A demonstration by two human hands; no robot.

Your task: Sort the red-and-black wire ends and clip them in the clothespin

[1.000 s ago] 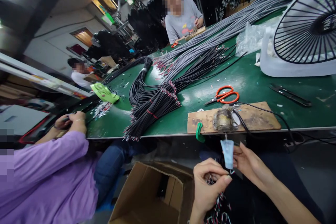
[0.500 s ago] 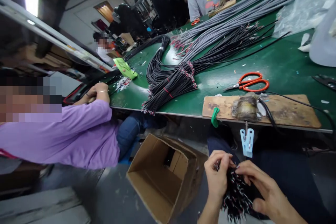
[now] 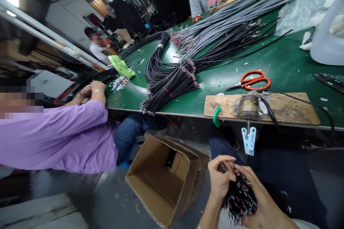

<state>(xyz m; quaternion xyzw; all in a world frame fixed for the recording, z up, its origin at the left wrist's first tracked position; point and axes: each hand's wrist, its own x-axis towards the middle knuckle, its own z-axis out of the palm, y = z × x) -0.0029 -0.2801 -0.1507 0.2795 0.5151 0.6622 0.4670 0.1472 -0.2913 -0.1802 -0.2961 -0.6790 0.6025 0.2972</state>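
A thick bunch of black cables [image 3: 239, 198] with stripped red and white wire ends lies over my lap. My left hand [image 3: 220, 177] is closed round the upper part of the bunch. Along its right side, my right hand [image 3: 255, 186] wraps the same bunch, fingertips near those of the left hand. Just above my hands, a light blue clothespin [image 3: 248, 141] hangs from the shaft of a small motor [image 3: 247, 107]. That motor is fixed on a wooden board [image 3: 292, 107] at the table edge, with a green clip [image 3: 216, 116] on the board's left end.
Orange-handled scissors [image 3: 254, 80] lie on the green table [image 3: 215, 75] behind the board. Bundled black cables [image 3: 169, 87] and grey cables [image 3: 228, 18] stretch across it. An open cardboard box [image 3: 161, 182] stands left of my legs. A co-worker in a purple shirt [image 3: 61, 139] sits at left.
My right hand has moved from loosely open fingers at the top of the bunch to wrapping its right side. The view has shifted slightly, so the table appears further left.
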